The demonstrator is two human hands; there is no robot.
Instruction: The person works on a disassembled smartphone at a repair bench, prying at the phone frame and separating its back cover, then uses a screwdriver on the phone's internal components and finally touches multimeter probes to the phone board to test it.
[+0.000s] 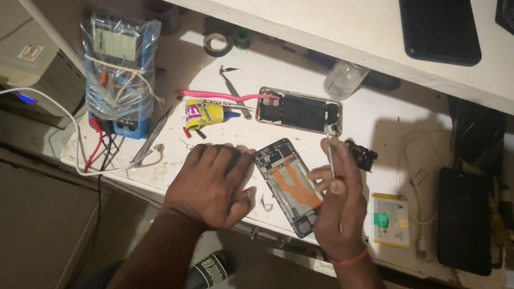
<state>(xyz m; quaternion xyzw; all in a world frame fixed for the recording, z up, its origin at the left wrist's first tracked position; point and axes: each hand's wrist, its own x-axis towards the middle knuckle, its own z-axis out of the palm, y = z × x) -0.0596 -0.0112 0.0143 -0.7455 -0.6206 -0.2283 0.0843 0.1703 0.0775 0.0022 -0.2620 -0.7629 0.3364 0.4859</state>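
Resting palm-down on the desk (370, 124), the left hand (213, 182) lies flat with fingers spread, its fingertips touching the edge of an opened phone (288, 185) with an orange inner panel. The right hand (337, 202) grips a thin metal tool (330, 150) upright just beside that phone. A second opened phone frame (300, 111) lies behind. A wrapped multimeter (118, 74) stands left; a battery (389, 219) lies right.
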